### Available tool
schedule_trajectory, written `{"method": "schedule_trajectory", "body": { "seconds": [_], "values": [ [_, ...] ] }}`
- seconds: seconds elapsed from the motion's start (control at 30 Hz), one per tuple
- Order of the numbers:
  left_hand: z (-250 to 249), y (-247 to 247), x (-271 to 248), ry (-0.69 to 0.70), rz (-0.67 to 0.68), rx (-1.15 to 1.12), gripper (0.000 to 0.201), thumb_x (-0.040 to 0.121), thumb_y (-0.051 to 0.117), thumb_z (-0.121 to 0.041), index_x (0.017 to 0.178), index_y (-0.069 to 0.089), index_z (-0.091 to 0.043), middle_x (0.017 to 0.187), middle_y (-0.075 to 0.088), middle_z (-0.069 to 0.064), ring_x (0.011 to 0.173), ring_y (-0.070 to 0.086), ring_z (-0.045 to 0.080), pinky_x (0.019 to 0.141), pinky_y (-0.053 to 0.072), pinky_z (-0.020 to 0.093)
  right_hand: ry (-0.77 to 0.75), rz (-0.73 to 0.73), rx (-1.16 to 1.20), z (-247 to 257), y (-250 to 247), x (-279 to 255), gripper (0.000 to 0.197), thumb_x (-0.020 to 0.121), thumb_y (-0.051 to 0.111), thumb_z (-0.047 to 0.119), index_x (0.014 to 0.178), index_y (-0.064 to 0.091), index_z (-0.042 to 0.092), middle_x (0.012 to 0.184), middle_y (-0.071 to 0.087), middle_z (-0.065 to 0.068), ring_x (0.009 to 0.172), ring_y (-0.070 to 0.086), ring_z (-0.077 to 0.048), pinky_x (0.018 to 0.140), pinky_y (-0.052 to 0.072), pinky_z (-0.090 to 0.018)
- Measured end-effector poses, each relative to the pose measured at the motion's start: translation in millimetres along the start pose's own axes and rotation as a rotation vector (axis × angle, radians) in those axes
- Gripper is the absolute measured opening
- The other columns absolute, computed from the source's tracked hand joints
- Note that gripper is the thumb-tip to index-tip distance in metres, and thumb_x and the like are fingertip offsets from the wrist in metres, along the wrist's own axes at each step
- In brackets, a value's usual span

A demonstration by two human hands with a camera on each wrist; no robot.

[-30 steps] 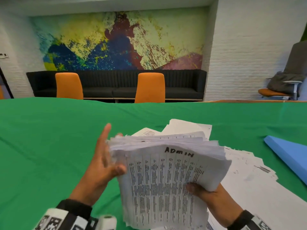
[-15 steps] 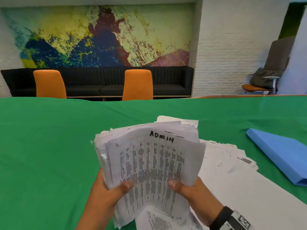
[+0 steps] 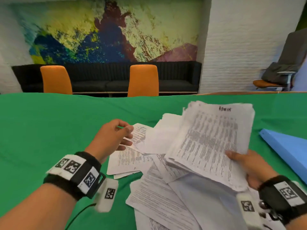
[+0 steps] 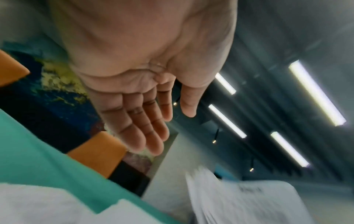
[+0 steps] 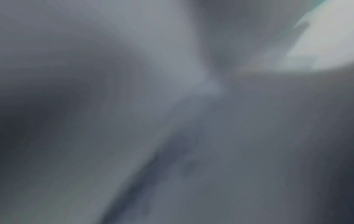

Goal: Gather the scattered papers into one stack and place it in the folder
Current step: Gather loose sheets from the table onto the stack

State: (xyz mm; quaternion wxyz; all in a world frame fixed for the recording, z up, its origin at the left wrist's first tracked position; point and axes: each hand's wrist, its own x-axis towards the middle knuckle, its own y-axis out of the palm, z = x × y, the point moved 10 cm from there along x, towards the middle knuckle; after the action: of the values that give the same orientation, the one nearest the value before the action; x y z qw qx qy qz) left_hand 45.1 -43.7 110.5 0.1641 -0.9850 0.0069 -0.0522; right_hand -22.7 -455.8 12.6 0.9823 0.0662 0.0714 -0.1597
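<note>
- A thick stack of papers, headed "ADMIN", is gripped at its lower corner by the right hand.
- The left hand, fingers relaxed and holding nothing, is held over loose sheets on the green tabletop.
- A blue folder is seen lying at 3 o'clock.

Loose papers lie on the table at centre; the stack stands above them toward 2 o'clock; the folder lies at 3 o'clock, apart; two chairs stand behind the table at 12 o'clock.
</note>
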Motion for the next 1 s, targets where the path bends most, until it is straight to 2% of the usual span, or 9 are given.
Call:
{"method": "schedule_trajectory", "body": {
  "seconds": [0.1,0.2,0.3,0.4,0.53,0.73,0.87,0.93,1.0],
  "values": [
    [35.3,9.6,40.0,-0.121,0.049,0.171,0.013,0.098,0.061,-0.026,0.101,0.066,-0.015,0.102,0.074,0.011,0.088,0.074,0.028,0.069,0.054,0.035,0.148,-0.078,-0.06,-53.2,-34.9,2.8,0.044,0.082,0.077,0.008,0.122,0.062,-0.003,0.103,0.076,-0.026,0.083,0.076,-0.044,0.088,0.056,-0.061],
    [58.9,43.3,77.7,-0.16,0.16,0.439,0.016,0.099,0.059,-0.028,0.104,0.066,-0.014,0.11,0.07,0.008,0.089,0.071,0.024,0.067,0.052,0.032,0.241,-0.093,-0.119,-92.0,-54.1,12.0,0.088,0.042,0.1,0.028,0.115,0.065,-0.005,0.102,0.074,-0.03,0.089,0.073,-0.05,0.089,0.053,-0.069],
    [77.3,87.7,109.6,-0.137,0.275,0.757,0.035,0.099,0.058,-0.039,0.113,0.065,-0.008,0.126,0.065,0.016,0.104,0.064,0.029,0.082,0.049,0.033,0.278,-0.065,-0.164,-98.5,-58.6,20.5,0.07,0.054,0.096,0.019,0.114,0.067,-0.002,0.1,0.076,-0.027,0.09,0.073,-0.049,0.091,0.054,-0.066],
    [104.6,117.0,140.1,-0.188,0.27,0.885,0.069,0.098,0.052,-0.055,0.148,0.043,-0.009,0.157,0.041,0.012,0.14,0.043,0.028,0.112,0.034,0.035,0.21,-0.117,-0.323,-85.5,-66.8,28.0,0.028,0.081,0.081,0.019,0.104,0.072,0.004,0.083,0.08,-0.015,0.078,0.076,-0.038,0.082,0.059,-0.048],
    [126.2,131.4,172.9,-0.263,0.149,0.931,0.086,0.086,0.056,-0.071,0.144,0.046,-0.008,0.144,0.055,0.012,0.127,0.055,0.031,0.101,0.044,0.035,0.155,-0.14,-0.339,-84.5,-74.0,34.8,0.018,0.083,0.08,0.02,0.097,0.072,0.012,0.083,0.078,-0.006,0.081,0.072,-0.029,0.065,0.046,-0.03],
    [142.1,135.9,198.1,-0.392,0.119,0.78,0.06,0.078,0.084,-0.039,0.119,0.064,0.0,0.126,0.066,0.015,0.108,0.063,0.031,0.096,0.051,0.035,0.169,-0.084,-0.251,-92.2,-71.9,33.9,0.015,0.089,0.074,0.015,0.1,0.074,0.006,0.087,0.08,-0.016,0.081,0.076,-0.039,0.09,0.057,-0.052],
    [120.0,133.2,187.7,-0.305,0.113,0.818,0.049,0.101,0.056,-0.038,0.135,0.058,-0.004,0.143,0.055,0.013,0.131,0.052,0.028,0.104,0.04,0.028,0.172,-0.077,-0.125,-91.5,-67.7,28.5,0.013,0.092,0.066,0.003,0.103,0.072,-0.002,0.092,0.077,-0.024,0.085,0.075,-0.045,0.092,0.055,-0.058],
    [108.1,121.0,179.6,-0.23,0.098,0.748,0.044,0.106,0.043,-0.032,0.134,0.058,-0.001,0.141,0.056,0.016,0.13,0.052,0.031,0.105,0.04,0.029,0.176,-0.074,-0.075,-89.4,-64.1,25.1,0.015,0.093,0.064,-0.001,0.107,0.07,-0.003,0.095,0.077,-0.026,0.086,0.074,-0.046,0.089,0.056,-0.056],
    [105.0,90.3,171.7,-0.226,0.079,0.703,0.034,0.102,0.051,-0.018,0.124,0.059,0.006,0.13,0.06,0.022,0.121,0.057,0.038,0.104,0.046,0.038,0.186,-0.06,-0.03,-90.2,-60.6,22.0,0.019,0.094,0.061,-0.001,0.112,0.067,-0.004,0.099,0.076,-0.026,0.088,0.074,-0.046,0.086,0.058,-0.055]
  ]
}}
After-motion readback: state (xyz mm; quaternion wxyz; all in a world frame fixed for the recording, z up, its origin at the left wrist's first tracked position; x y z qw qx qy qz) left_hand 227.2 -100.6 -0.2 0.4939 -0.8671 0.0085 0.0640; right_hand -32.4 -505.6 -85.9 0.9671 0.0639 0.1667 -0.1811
